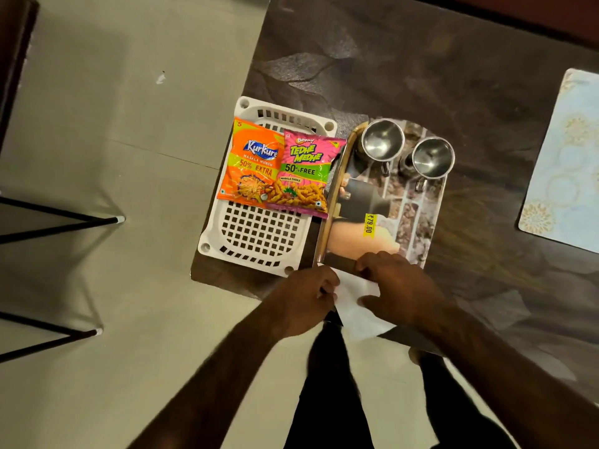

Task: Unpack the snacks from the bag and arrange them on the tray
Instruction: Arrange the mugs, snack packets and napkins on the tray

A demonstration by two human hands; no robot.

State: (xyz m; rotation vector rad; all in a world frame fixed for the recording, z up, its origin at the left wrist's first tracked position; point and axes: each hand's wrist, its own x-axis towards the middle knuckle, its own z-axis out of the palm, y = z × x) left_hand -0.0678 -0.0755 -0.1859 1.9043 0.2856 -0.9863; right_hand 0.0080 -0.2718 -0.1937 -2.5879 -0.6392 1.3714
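Note:
A white perforated plastic tray (259, 234) lies at the table's left corner. An orange Kurkure packet (251, 163) and a pink Tedhe Medhe packet (303, 176) lie side by side across its far half, the pink one overlapping the orange. At the table's near edge a white bag (358, 306) lies flat between my hands. My left hand (304, 299) pinches its left edge. My right hand (395, 286) presses on its right side, fingers spread over it.
A printed serving tray (408, 215) with a yellow price sticker sits right of the white tray, holding two steel cups (382, 140) (432, 157). A pale placemat (564, 163) lies far right. Black chair legs (64, 218) stand on the floor to the left.

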